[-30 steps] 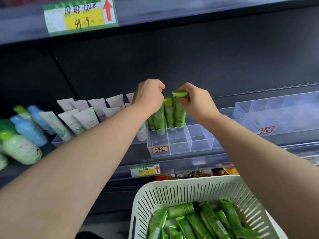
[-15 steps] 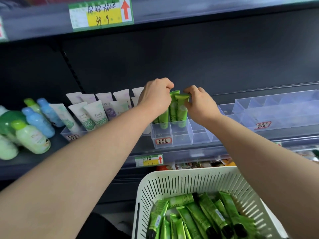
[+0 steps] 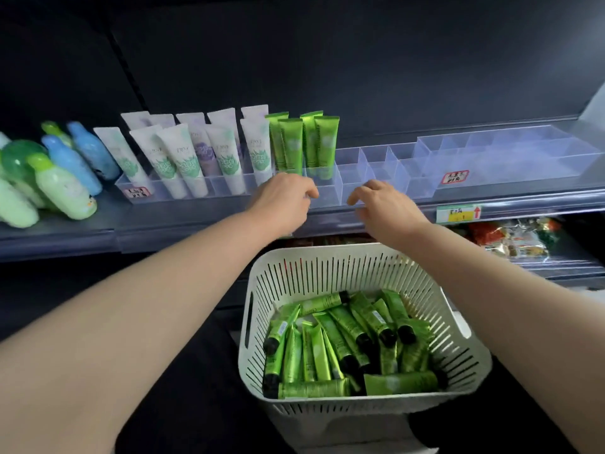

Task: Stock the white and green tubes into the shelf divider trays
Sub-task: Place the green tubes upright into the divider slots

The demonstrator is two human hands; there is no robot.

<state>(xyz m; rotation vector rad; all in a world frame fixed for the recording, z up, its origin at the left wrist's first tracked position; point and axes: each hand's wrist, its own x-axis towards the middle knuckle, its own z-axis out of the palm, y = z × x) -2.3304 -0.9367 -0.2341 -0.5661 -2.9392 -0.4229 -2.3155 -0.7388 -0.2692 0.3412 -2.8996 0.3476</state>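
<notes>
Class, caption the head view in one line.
Left hand and right hand hover empty before green tubes in divider tray, basket below.

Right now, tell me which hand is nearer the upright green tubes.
Left. The left hand is in front of the upright green tubes; the right hand is off to their right.

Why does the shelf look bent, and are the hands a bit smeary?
Head view: the wide lens bows the shelf edge and stretches the forearms; the left hand and right hand are slightly blurred, while the green tubes in the basket look crisp; the back panel is very dark.
</notes>
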